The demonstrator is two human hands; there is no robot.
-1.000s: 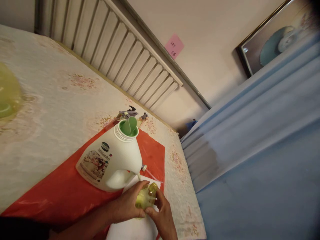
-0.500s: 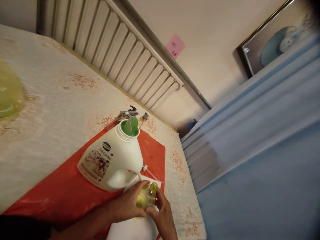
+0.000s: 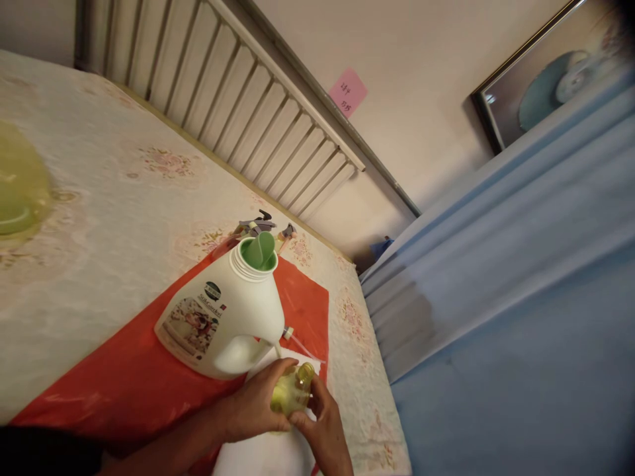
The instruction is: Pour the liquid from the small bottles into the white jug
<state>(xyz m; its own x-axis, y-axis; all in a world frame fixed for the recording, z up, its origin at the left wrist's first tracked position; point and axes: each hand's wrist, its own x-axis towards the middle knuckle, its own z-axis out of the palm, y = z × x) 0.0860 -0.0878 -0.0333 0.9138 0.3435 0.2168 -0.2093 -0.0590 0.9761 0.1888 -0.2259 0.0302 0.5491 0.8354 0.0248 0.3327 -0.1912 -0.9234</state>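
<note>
Now my left hand and right hand both grip the bottle — yellow and see-through — near the jug on the red sheet.

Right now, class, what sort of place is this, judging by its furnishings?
Probably a room in a home, judging by the floral tablecloth, the wall radiator and the framed picture.

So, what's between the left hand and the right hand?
A yellow bottle, held by both the left hand and the right hand, as the head view shows.
</note>
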